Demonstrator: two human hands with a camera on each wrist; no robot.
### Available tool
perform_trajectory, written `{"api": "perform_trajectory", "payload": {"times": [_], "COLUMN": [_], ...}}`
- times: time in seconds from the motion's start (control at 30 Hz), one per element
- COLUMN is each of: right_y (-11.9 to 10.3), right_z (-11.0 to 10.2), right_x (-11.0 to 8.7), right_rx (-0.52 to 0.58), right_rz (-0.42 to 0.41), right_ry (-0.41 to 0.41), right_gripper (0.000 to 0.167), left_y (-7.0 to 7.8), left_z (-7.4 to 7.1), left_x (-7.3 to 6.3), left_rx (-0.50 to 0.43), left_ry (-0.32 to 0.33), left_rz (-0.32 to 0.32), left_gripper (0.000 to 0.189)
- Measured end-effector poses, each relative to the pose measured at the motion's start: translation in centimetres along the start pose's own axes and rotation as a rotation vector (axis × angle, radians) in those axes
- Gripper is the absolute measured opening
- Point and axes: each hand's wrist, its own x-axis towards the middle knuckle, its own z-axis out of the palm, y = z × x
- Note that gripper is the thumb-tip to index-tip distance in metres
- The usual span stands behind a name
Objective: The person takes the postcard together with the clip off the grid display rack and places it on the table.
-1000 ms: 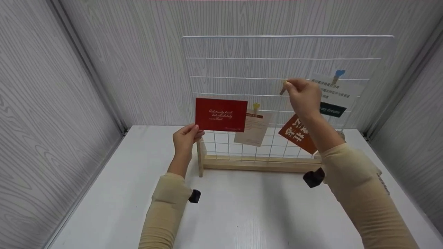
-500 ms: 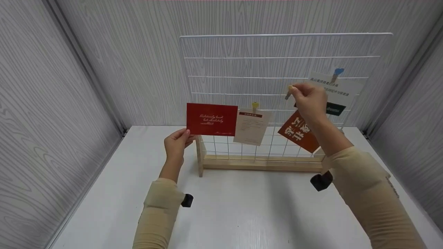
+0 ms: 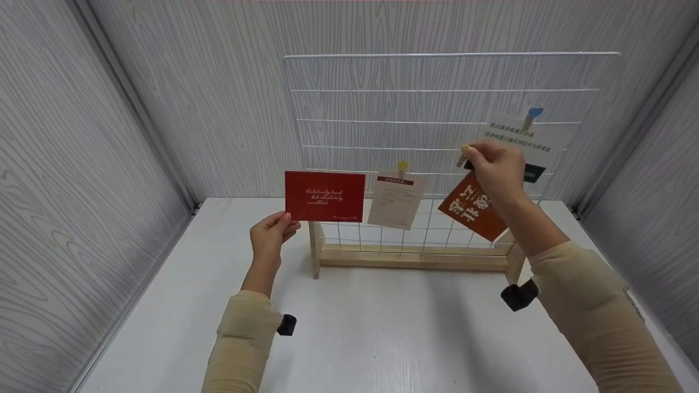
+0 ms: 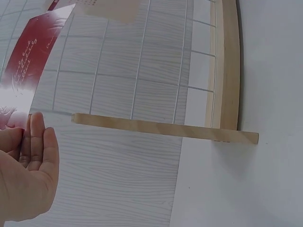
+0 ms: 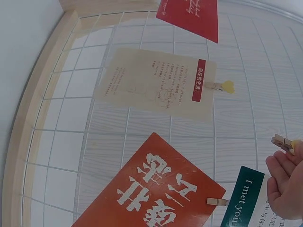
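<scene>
At its lower-left corner, the left fingers [image 4: 37, 142] pinch the red card [image 3: 325, 195].

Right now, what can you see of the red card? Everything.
The red card is a flat rectangle, wider than tall, held roughly level and face out. White script, three lines, appears to read "Relatively hard but absolutely excellent"; a smaller white line at lower right is too small to read. It looks like glossy card stock, with glare in the left wrist view. The left hand pinches its lower left corner, thumb on the front. It is left of the beige card; no clip shows on it.
</scene>
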Motion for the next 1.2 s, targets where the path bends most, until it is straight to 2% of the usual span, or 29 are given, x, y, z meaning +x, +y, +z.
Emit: {"api": "perform_trajectory", "payload": {"times": [0.03,0.07,0.13,0.17,0.2,0.27,0.3,0.33,0.47,0.53,0.57,0.67,0.73,0.77,0.8,0.97,1.0,1.03,1.2], "right_y": [-0.2,-0.6,-1.3,-2.2,-2.5,-2.6,-1.8,-1.6,-0.1,-0.5,-0.5,-1.2,-1.8,-1.3,-1.9,-2.5,-3.2,-3.2,-2.7], "right_z": [-0.1,-0.2,-0.4,-0.4,-0.5,-0.7,-0.8,-0.9,-1.3,-1.4,-1.5,-1.7,-1.8,-2.0,-2.1,-2.4,-2.3,-2.4,-3.0], "right_x": [-0.2,-0.6,-1.2,-1.9,-2.1,-2.5,-2.2,-2.2,-2.1,-2.6,-2.7,-3.5,-4.0,-3.9,-4.4,-5.2,-5.7,-5.8,-6.2], "right_rx": [-0.005,-0.001,0.025,0.001,0.001,0.005,0.026,0.004,0.029,0.001,0.015,0.004,-0.012,0.027,-0.005,-0.028,-0.074,-0.074,-0.081], "right_rz": [0.004,0.006,0.002,-0.006,-0.008,-0.014,-0.009,-0.004,0.012,0.008,0.007,-0.005,-0.008,-0.019,-0.028,-0.013,-0.002,0.005,0.024], "right_ry": [-0.007,-0.012,-0.011,-0.006,-0.002,0.007,0.011,0.013,0.005,0.007,0.004,0.0,0.002,-0.003,-0.001,0.012,0.017,0.012,0.005], "right_gripper": [0.029,0.03,0.029,0.031,0.03,0.03,0.028,0.029,0.029,0.032,0.031,0.032,0.033,0.03,0.033,0.031,0.034,0.033,0.033], "left_y": [-1.2,-2.6,-4.2,-5.6,-5.8,-5.4,-4.9,-2.7,-0.8,0.0,-1.3,0.4,1.1,1.3,1.8,2.0,2.2,1.9,2.0], "left_z": [-0.6,-1.3,-2.1,-2.9,-3.1,-3.5,-3.6,-3.1,-3.5,-3.7,-4.3,-4.3,-4.5,-4.6,-4.7,-5.7,-5.9,-6.2,-7.4], "left_x": [0.9,1.9,2.9,3.7,3.7,3.2,2.8,0.9,-0.5,-1.1,0.0,-1.3,-1.9,-2.1,-2.4,-2.7,-2.9,-2.8,-2.9], "left_rx": [0.002,0.007,0.021,0.024,0.024,0.025,0.024,-0.005,0.014,0.025,0.049,0.023,0.013,-0.004,-0.008,0.007,0.022,0.027,0.019], "left_ry": [0.002,0.0,0.002,0.005,0.004,0.01,0.015,0.007,0.043,0.063,0.087,0.098,0.105,0.104,0.101,0.12,0.131,0.139,0.159], "left_rz": [-0.004,0.019,0.028,0.052,0.054,0.039,0.029,0.01,-0.033,-0.053,-0.056,-0.074,-0.063,-0.054,-0.068,-0.071,-0.079,-0.066,-0.091], "left_gripper": [0.033,0.033,0.037,0.041,0.041,0.042,0.042,0.037,0.034,0.033,0.037,0.036,0.034,0.033,0.032,0.033,0.034,0.034,0.036]}}
